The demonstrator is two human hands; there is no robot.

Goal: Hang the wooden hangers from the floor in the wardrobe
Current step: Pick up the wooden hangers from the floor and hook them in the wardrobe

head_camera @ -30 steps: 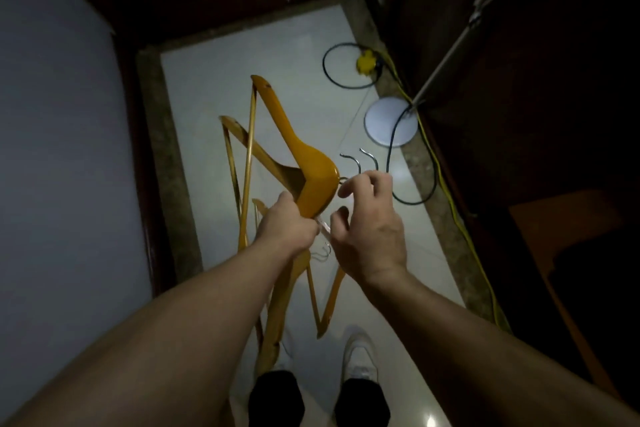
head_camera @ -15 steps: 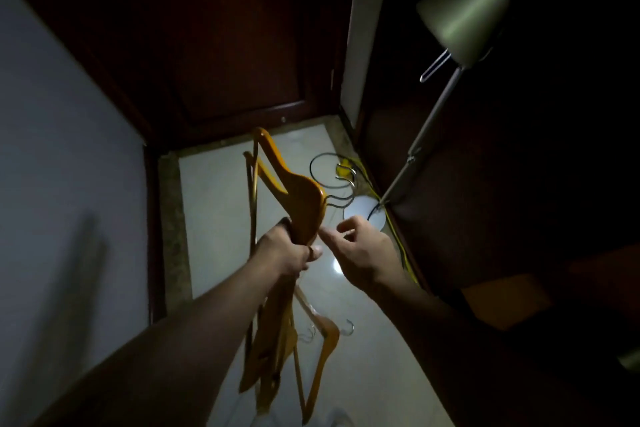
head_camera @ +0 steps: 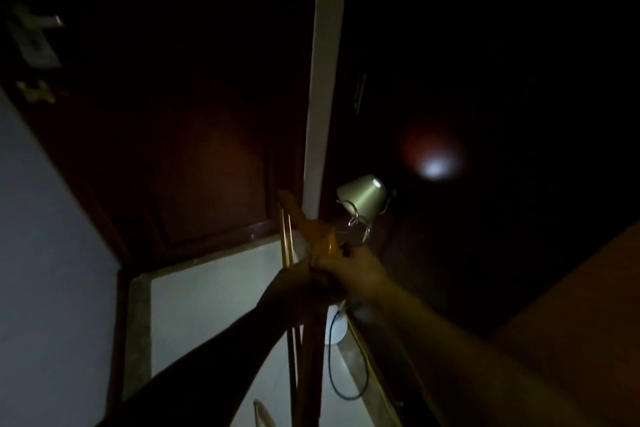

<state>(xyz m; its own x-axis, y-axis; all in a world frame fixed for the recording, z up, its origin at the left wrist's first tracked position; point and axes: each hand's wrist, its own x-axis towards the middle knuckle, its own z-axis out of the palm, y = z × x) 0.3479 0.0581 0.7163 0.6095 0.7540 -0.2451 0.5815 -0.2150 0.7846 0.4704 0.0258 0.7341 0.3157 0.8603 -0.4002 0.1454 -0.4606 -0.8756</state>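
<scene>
Both hands close around a bunch of wooden hangers held upright above the floor: left hand below, right hand near the hooks. No writing is legible.

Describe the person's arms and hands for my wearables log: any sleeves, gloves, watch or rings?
Both forearms are bare as far as the frame shows, with no sleeve or cuff visible. The left hand and right hand wear no gloves. No watch or bracelet shows at either wrist. The scene is dim, so small rings cannot be ruled out.
</scene>
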